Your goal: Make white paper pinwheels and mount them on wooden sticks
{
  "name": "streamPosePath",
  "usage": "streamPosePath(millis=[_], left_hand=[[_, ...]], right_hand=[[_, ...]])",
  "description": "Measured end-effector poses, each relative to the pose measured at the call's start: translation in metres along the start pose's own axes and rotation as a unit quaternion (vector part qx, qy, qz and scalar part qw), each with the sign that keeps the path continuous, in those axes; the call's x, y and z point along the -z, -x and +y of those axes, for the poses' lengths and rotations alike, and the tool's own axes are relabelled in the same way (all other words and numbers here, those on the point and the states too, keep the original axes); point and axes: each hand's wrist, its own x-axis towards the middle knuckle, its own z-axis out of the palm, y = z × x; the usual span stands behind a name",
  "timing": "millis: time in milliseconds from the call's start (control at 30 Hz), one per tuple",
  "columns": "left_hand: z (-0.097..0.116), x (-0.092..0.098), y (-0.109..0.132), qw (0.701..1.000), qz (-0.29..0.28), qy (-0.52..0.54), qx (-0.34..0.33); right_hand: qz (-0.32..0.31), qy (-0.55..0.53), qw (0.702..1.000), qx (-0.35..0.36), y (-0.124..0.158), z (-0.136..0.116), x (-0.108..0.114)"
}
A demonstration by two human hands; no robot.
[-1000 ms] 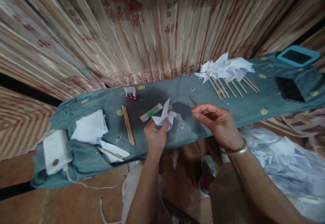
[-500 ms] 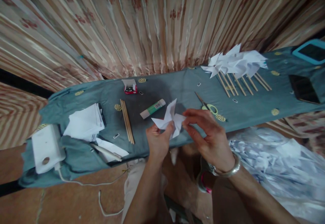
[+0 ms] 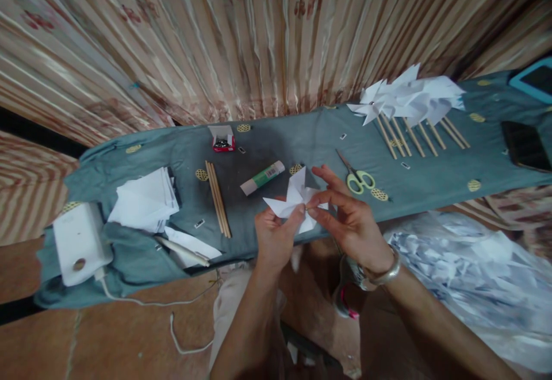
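Note:
A white paper pinwheel [image 3: 297, 190], with its blades folded in towards the middle, is held over the front edge of the cloth-covered table. My left hand [image 3: 278, 233] is closed on its lower left side, thumb on top near the centre. The thumb and index finger of my right hand [image 3: 351, 225] pinch together at the pinwheel's centre; whatever small thing is between them is too small to make out. Just beyond my hands lies a green and white glue stick [image 3: 263, 177]. Scissors [image 3: 357, 179] with yellow-green handles lie to the right of my right hand.
Wooden sticks [image 3: 218, 199], a small open red box [image 3: 223, 141] of shiny bits and a paper stack [image 3: 144, 202] lie left, near a white power bank [image 3: 80, 245] with a cable. Finished pinwheels [image 3: 409, 101] and a phone [image 3: 525, 145] lie right. A plastic bag [image 3: 470, 271] stands below.
My right hand's fingertips have moved from the pinwheel's right blade tip in to its centre. My left hand still holds the pinwheel. The view has shifted slightly.

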Motion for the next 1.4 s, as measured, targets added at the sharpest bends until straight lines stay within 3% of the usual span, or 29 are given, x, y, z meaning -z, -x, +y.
streamPosePath(millis=[567, 1167, 1400], left_hand=[[-0.0029, 0.0018, 0.0001, 0.993, -0.005, -0.087, -0.074], [-0.0033, -0.0012, 0.0001, 0.994, 0.009, -0.084, -0.067], [-0.0086, 0.0034, -0.0017, 0.988, -0.01, -0.107, -0.109]], right_hand=[[-0.041, -0.202, 0.971, -0.123, -0.0046, 0.0076, 0.0019], [-0.054, -0.225, 0.962, -0.143, -0.0054, 0.0065, 0.004], [-0.054, -0.215, 0.965, -0.141, -0.0063, 0.0077, 0.0042]])
